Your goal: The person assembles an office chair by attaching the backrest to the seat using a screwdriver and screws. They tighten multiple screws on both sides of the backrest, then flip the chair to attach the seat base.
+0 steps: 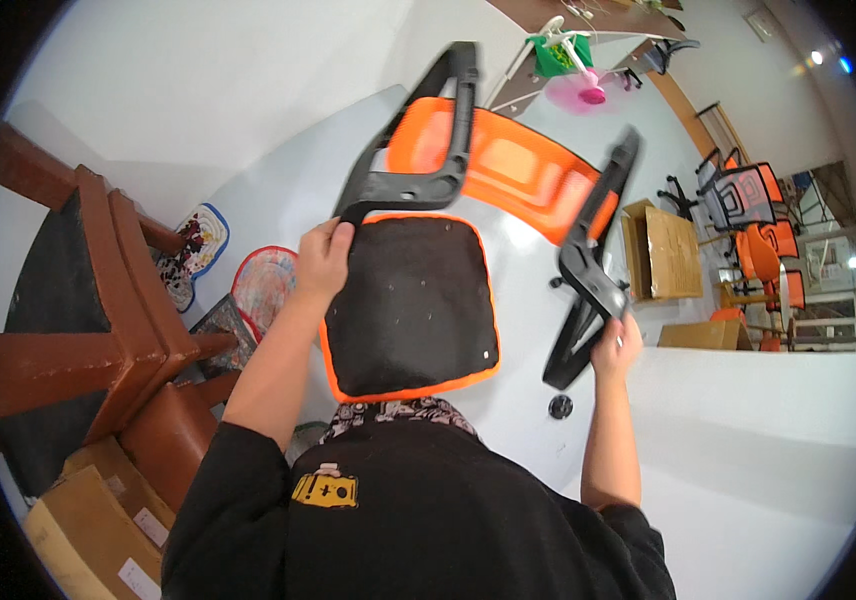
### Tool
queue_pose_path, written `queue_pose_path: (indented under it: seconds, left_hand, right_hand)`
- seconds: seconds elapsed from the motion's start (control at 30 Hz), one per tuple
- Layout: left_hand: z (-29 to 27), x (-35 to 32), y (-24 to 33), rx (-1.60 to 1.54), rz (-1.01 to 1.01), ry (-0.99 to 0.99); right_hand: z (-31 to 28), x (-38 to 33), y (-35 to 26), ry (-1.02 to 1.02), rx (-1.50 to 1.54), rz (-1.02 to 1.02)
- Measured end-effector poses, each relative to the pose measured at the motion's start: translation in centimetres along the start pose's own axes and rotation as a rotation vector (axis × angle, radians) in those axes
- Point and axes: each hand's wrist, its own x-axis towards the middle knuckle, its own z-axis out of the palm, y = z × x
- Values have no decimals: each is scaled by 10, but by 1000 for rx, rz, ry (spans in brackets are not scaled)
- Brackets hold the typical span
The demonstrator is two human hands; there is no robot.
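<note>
My left hand is closed on a black plastic chair armrest, a looped frame raised in front of me. A matching second armrest is in my right hand, gripped near its bend; its upper end is slightly blurred. Between my forearms a chair seat lies at my lap, its black underside up and orange fabric around the edge. Farther off, an orange mesh chair backrest is partly hidden behind the left armrest. A small black caster sits on the floor near my right forearm.
Brown wooden stools and cardboard boxes stand at my left, beside paint-stained palettes. An open cardboard box is on the right, with several orange chairs behind it. A pink and white fan stands far ahead near a desk.
</note>
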Motion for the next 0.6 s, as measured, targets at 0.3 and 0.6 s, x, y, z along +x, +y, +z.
queue_pose_path:
  seconds: [0.3, 0.6]
  left_hand:
    - [-12, 7, -72, 536, -318, 257]
    - [14, -18, -114, 475, -510, 316]
  right_hand:
    - [233, 102, 41, -448, 192, -69]
    - [287, 101, 71, -639, 63, -79]
